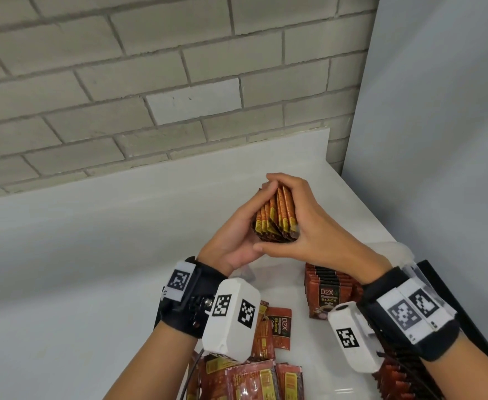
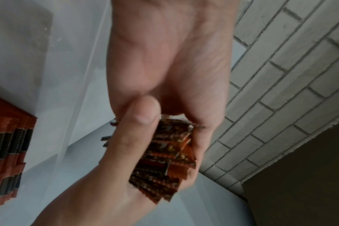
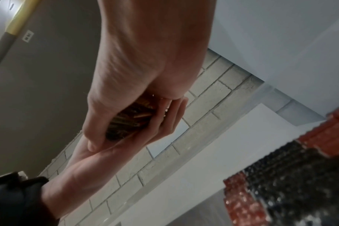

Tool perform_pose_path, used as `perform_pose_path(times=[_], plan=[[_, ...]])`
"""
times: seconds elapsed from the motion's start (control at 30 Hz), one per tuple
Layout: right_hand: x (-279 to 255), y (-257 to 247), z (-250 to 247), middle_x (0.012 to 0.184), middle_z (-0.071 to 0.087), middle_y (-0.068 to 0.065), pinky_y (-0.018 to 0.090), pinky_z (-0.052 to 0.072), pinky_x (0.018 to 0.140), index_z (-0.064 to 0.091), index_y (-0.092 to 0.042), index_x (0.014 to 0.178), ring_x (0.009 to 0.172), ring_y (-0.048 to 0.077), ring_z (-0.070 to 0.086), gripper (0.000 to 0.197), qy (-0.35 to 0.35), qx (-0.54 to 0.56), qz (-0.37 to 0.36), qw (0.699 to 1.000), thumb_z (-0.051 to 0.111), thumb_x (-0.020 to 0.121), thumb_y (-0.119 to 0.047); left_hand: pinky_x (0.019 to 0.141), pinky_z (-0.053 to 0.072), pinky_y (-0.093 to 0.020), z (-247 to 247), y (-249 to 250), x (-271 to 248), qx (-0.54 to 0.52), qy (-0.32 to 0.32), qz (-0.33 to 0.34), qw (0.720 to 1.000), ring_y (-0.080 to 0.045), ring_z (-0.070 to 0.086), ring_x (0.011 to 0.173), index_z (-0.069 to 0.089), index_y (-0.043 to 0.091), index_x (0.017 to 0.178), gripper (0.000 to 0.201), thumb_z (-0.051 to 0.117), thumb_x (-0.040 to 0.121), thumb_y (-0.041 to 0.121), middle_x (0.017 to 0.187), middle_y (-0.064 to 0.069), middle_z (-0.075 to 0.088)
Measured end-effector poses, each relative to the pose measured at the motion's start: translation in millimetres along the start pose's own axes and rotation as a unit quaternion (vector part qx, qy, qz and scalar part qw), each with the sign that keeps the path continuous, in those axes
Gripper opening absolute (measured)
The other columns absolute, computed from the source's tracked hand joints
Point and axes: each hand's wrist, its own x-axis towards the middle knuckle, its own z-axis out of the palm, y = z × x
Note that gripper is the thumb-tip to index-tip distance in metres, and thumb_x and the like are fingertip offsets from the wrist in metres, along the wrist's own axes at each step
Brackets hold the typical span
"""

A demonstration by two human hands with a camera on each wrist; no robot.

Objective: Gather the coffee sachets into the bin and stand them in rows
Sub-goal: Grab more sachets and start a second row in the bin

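Both hands, the left hand (image 1: 231, 235) and the right hand (image 1: 309, 223), squeeze a bunch of coffee sachets (image 1: 276, 217) at 12 o'clock; they look light and slippery, so hold the flat sides.

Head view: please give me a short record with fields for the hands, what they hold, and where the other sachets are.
left hand: grips the bundle from its left side
right hand: grips the same bundle from its right side
bundle of sachets: held above the table
standing row: upright, below the right hand
loose sachets: lying near the wrists
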Motion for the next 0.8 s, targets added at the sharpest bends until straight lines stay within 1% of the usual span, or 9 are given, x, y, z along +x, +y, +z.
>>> perform_pose_path(times=[0.07, 0.17, 0.27, 0.33, 0.4, 0.47, 0.6, 0.7, 0.8], plan=[[0, -1, 1, 0.137, 0.035, -0.005, 0.042, 0.045, 0.103, 0.011, -0.055, 0.137, 0.129, 0.015, 0.042, 0.096, -0.006, 0.015, -0.002, 1.000, 0.078, 0.067, -0.052, 0.084, 0.056, -0.033, 0, 0, 0, 0.005, 0.000, -0.005, 1.000, -0.021, 0.068, 0.095, 0.069, 0.011, 0.101, 0.024, 0.057, 0.089, 0.029, 0.095, -0.010, 0.068], [0, -3, -2, 0.132, 0.041, -0.007, 0.041, 0.049, 0.096, 0.011, -0.056, 0.138, 0.119, 0.014, 0.051, 0.097, -0.017, 0.026, 0.012, 0.999, 0.079, 0.071, -0.044, 0.087, 0.055, -0.032, 2, -1, 1, 0.040, -0.003, -0.003, 0.999, -0.021, 0.065, 0.102, 0.055, 0.010, 0.121, 0.039, 0.054, 0.092, 0.036, 0.103, -0.011, 0.063], [0, -3, -4, 0.121, 0.046, -0.012, 0.024, 0.050, 0.088, 0.015, -0.053, 0.139, 0.109, 0.005, 0.056, 0.095, 0.002, 0.038, 0.004, 0.999, 0.081, 0.074, -0.031, 0.086, 0.054, -0.032, 1, -2, 1, 0.071, -0.029, 0.009, 0.997, -0.023, 0.063, 0.107, 0.041, 0.006, 0.138, 0.072, 0.065, 0.083, 0.046, 0.113, -0.015, 0.056], [1, -2, -6, 0.111, 0.048, -0.012, 0.014, 0.048, 0.078, 0.018, -0.050, 0.139, 0.098, 0.002, 0.059, 0.094, 0.025, 0.045, -0.006, 0.999, 0.081, 0.075, -0.023, 0.092, 0.053, -0.034, -1, -1, 2, 0.087, -0.053, 0.000, 0.995, -0.024, 0.061, 0.112, 0.041, 0.005, 0.138, 0.086, 0.074, 0.073, 0.050, 0.118, -0.016, 0.057], [1, -1, -9, 0.111, 0.048, -0.009, 0.011, 0.044, 0.078, 0.027, -0.043, 0.139, 0.097, 0.004, 0.057, 0.086, 0.052, 0.032, -0.023, 0.998, 0.079, 0.076, -0.016, 0.104, 0.045, -0.039, -3, -2, 2, 0.117, -0.073, -0.017, 0.990, -0.026, 0.053, 0.125, 0.043, 0.008, 0.139, 0.088, 0.072, 0.072, 0.057, 0.128, -0.016, 0.056], [2, -1, -12, 0.119, 0.047, -0.005, 0.013, 0.043, 0.085, 0.037, -0.035, 0.136, 0.107, 0.007, 0.053, 0.076, 0.052, 0.009, -0.034, 0.998, 0.079, 0.076, -0.015, 0.110, 0.040, -0.040, -3, -3, 1, 0.141, -0.077, -0.030, 0.987, -0.025, 0.046, 0.133, 0.043, 0.010, 0.139, 0.083, 0.061, 0.077, 0.061, 0.135, -0.015, 0.051], [1, 2, -10, 0.121, 0.046, -0.011, 0.031, 0.043, 0.097, 0.046, -0.035, 0.126, 0.116, 0.008, 0.048, 0.063, 0.003, -0.038, -0.026, 0.999, 0.080, 0.074, -0.029, 0.099, 0.048, -0.029, -6, -5, 1, 0.193, -0.086, -0.037, 0.977, -0.017, 0.061, 0.113, 0.054, 0.003, 0.121, 0.072, 0.051, 0.076, 0.059, 0.114, -0.009, 0.066], [1, 3, -10, 0.116, 0.047, -0.016, 0.030, 0.044, 0.094, 0.045, -0.038, 0.122, 0.111, 0.006, 0.050, 0.059, 0.011, -0.043, -0.020, 0.999, 0.076, 0.072, -0.036, 0.097, 0.049, -0.028, -8, -4, 0, 0.208, -0.098, -0.036, 0.973, -0.016, 0.062, 0.110, 0.054, 0.001, 0.118, 0.068, 0.052, 0.077, 0.055, 0.110, -0.008, 0.067], [1, 5, -13, 0.116, 0.047, -0.016, 0.027, 0.042, 0.093, 0.045, -0.039, 0.123, 0.111, 0.006, 0.049, 0.060, 0.006, -0.059, -0.015, 0.998, 0.078, 0.073, -0.035, 0.099, 0.048, -0.029, -10, -2, 1, 0.216, -0.091, -0.032, 0.972, -0.017, 0.061, 0.109, 0.060, 0.002, 0.116, 0.065, 0.065, 0.077, 0.053, 0.111, -0.009, 0.066]])
